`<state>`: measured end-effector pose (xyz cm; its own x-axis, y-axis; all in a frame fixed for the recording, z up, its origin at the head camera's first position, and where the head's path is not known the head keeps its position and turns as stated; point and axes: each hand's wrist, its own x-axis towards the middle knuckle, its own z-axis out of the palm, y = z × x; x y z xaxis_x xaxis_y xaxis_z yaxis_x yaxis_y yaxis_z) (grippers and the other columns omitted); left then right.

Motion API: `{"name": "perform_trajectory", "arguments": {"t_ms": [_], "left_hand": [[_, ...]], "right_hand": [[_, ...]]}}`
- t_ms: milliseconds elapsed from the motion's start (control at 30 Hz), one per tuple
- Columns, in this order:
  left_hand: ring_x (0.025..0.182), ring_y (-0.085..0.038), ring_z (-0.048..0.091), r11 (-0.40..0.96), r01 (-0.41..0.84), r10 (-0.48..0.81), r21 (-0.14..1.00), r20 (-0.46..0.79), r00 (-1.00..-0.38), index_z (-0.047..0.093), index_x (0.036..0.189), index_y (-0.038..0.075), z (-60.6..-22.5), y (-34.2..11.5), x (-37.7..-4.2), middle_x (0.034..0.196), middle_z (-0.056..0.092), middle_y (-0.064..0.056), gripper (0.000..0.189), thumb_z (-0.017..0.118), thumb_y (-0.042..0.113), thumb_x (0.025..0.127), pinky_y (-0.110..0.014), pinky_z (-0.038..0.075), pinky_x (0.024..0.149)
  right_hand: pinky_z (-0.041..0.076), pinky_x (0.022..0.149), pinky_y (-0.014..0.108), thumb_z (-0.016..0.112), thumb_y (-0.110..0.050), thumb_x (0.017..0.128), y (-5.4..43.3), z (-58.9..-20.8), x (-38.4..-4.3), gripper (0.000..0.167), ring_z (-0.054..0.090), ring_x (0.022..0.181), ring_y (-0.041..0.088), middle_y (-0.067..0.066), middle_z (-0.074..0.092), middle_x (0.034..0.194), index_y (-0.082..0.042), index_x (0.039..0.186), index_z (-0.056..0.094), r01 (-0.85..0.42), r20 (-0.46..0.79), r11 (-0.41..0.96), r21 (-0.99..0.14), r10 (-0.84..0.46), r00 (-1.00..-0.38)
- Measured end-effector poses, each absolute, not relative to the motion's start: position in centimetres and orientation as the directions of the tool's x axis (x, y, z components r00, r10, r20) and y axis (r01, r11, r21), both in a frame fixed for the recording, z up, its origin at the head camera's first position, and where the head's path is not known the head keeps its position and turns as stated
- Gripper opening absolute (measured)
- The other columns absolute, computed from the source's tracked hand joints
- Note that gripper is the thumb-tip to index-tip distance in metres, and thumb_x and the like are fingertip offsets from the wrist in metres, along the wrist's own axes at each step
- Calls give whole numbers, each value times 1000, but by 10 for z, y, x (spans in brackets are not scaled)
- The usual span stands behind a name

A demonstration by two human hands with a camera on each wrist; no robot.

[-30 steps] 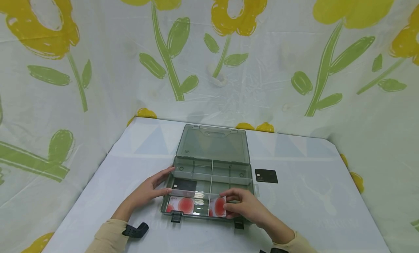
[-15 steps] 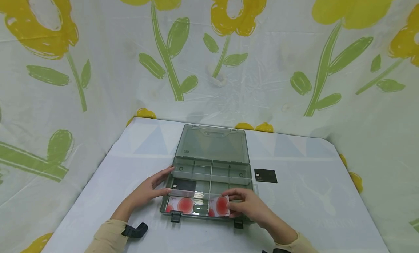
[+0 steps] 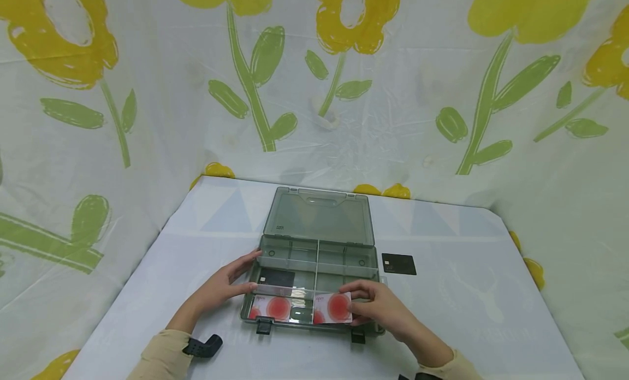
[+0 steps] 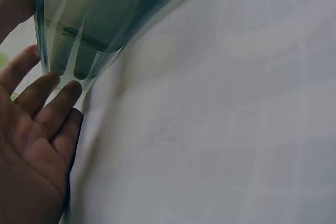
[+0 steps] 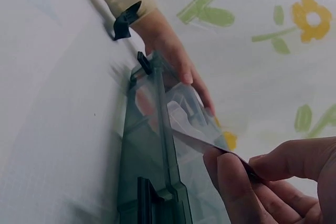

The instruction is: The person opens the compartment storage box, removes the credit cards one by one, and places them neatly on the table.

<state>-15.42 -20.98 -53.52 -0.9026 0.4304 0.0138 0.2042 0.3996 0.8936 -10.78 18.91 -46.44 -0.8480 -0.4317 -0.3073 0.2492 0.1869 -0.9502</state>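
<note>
Right hand, lower centre: fingers pinch a red-and-white card by its right edge, leaving its left end ungripped over the front right of the case | Left hand, lower left: fingers released, touching the case's left side (presumably bracing it)

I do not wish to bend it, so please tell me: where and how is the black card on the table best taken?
Pinch the black card by its near and far edges, probably best coming from above and right: it lies flat, and the box sits close on its left. The right hand is nearer but holds a red-and-white card.
</note>
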Motion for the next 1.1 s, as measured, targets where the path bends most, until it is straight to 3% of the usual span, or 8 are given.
{"name": "perform_trajectory", "arguments": {"t_ms": [600, 1100], "left_hand": [[148, -36, 35, 413, 198, 424, 889, 5, -906, 37, 159, 24, -536, -210, -155, 166, 30, -6, 78, 77, 31, 92, -43, 30, 120], [147, -38, 35, 414, 210, 429, 886, 14, -903, 36, 159, 25, -534, -209, -154, 166, 29, -8, 77, 76, 31, 93, -49, 31, 119]], "right_hand": [[65, 71, 36, 71, -9, 94, 201, -466, -109, 41, 69, 91, 23, 17, 70, 118, 7, 130, 60, 249, -314, 202, -947, -423, -850], [64, 71, 34, 71, -13, 96, 219, -463, -109, 42, 68, 78, 24, 17, 70, 120, 7, 131, 59, 235, -306, 215, -948, -406, -861]]}}
